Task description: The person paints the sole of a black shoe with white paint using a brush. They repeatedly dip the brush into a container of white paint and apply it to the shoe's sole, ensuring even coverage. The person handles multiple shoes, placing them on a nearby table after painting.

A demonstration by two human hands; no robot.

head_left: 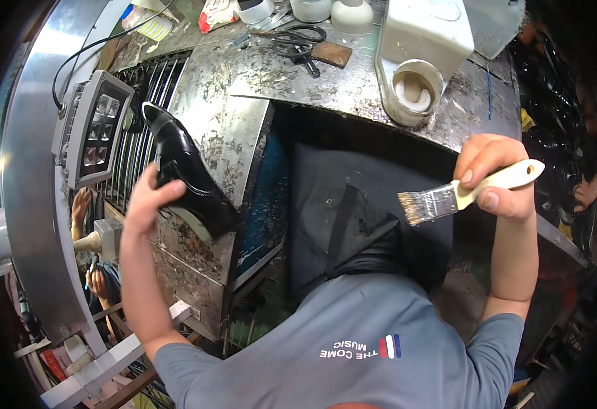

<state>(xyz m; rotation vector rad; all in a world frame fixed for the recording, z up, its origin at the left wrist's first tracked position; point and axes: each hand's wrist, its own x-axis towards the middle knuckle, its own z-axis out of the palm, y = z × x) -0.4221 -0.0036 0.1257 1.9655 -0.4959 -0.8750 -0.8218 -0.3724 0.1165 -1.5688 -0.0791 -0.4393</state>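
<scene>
My left hand [150, 198] grips a glossy black dress shoe [184, 170] near its heel, the toe pointing up and away over the metal grille [150, 82]. My right hand [496, 174] holds a flat paintbrush [462, 194] by its pale wooden handle, the worn bristles pointing left over my dark apron [353, 211]. The two hands are well apart, the shoe on the left and the brush on the right.
A stained metal workbench [326, 78] carries a white tub of paste [414, 92], a white canister [431, 31], black scissors [298, 41] and small jars. A square lamp [94, 126] sits at left. Another person's hands [84, 204] show at lower left.
</scene>
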